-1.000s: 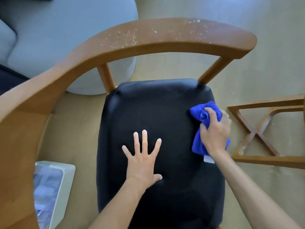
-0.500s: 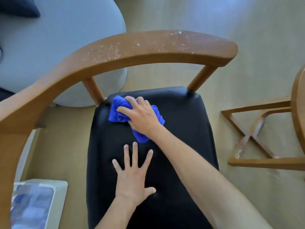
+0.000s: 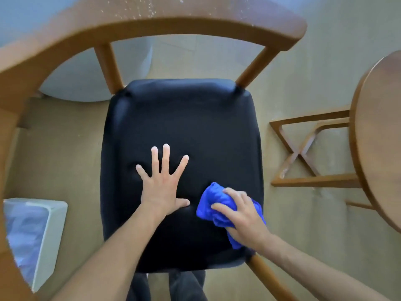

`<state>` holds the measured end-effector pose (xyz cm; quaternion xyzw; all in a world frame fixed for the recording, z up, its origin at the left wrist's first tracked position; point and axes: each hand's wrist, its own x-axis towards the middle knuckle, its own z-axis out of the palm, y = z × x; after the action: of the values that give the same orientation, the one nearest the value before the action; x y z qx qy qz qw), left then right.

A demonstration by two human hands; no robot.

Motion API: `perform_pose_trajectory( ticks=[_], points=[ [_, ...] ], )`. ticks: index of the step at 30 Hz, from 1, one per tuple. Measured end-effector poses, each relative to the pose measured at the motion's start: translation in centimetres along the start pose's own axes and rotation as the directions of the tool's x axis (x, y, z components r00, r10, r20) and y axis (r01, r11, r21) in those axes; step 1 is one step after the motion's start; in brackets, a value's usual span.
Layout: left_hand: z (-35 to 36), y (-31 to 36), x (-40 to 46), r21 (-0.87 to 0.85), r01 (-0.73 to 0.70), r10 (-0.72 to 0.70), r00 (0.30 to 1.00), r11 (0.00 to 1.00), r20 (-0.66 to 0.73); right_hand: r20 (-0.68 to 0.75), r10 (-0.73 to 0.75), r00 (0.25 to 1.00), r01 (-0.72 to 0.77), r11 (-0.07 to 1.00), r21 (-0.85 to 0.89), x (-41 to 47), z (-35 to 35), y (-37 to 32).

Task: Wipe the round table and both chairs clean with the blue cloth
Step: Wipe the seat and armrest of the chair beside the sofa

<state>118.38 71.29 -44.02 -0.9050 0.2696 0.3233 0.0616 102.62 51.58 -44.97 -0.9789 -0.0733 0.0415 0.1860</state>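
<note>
Beige floor [image 3: 303, 94] surrounds everything. At lower right, the right hand [image 3: 243, 218] grips the blue cloth [image 3: 213, 203], bunched on the chair [image 3: 184, 127] seat. The left hand [image 3: 161, 183] lies flat at centre, fingers spread. White specks cover the backrest [image 3: 152, 16] at top.

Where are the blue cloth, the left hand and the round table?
blue cloth [image 3: 213, 203]: head view, bunched part left of the fingers.
left hand [image 3: 161, 186]: head view, back of the hand.
round table [image 3: 378, 137]: head view, bare top.
</note>
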Motion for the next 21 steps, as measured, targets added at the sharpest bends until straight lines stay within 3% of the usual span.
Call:
perform_pose_trajectory(
  ticks=[3, 5, 6, 8, 10, 12, 14, 17, 19, 21],
  points=[
    [-0.2, -0.2, -0.4, -0.015, -0.010, 0.010, 1.000, 1.000, 0.015, 0.279, -0.339, 0.898, 0.367, 0.929, -0.053, -2.5, -0.9, 0.3],
    [-0.7, -0.8, -0.8, -0.006, -0.035, 0.035, 0.999, 0.999, 0.036, 0.396, -0.456, 0.797, 0.515, 0.856, -0.052, -2.5, -2.9, 2.5],
    [-0.8, -1.1, -1.1, 0.000, -0.045, 0.045, 0.998, 0.999, 0.046, 0.406, -0.461, 0.789, 0.530, 0.845, -0.071, -2.4, -3.9, 3.9],
    [-0.6, -1.7, -2.1, -0.001, -0.024, 0.024, 0.997, 1.000, 0.075, 0.335, -0.335, 0.880, 0.392, 0.912, -0.117, -2.0, -5.7, 6.5],
    [0.1, -1.6, -3.4, -0.038, 0.051, -0.047, 0.993, 0.998, 0.108, 0.207, -0.008, 0.978, 0.023, 0.997, -0.071, -1.7, -6.2, 7.8],
    [1.0, -0.9, -4.5, -0.060, 0.111, -0.102, 0.985, 0.992, 0.137, 0.092, 0.276, 0.957, -0.280, 0.960, 0.028, -1.6, -5.2, 7.5],
    [1.4, -0.4, -5.1, -0.071, 0.136, -0.124, 0.981, 0.988, 0.147, 0.037, 0.310, 0.950, -0.311, 0.949, 0.042, -2.1, -3.9, 6.4],
    [1.3, -0.3, -5.1, -0.090, 0.154, -0.138, 0.977, 0.984, 0.165, 0.139, 0.009, 0.990, -0.006, 1.000, -0.026, -4.1, -3.4, 5.5],
    [1.2, -0.1, -5.0, -0.108, 0.162, -0.142, 0.975, 0.981, 0.173, 0.272, -0.227, 0.935, 0.247, 0.968, -0.043, -5.4, -3.6, 5.2],
    [1.3, -0.1, -5.1, -0.119, 0.169, -0.147, 0.973, 0.978, 0.177, 0.380, -0.365, 0.850, 0.400, 0.916, -0.015, -6.5, -3.8, 5.2]
  ],
)
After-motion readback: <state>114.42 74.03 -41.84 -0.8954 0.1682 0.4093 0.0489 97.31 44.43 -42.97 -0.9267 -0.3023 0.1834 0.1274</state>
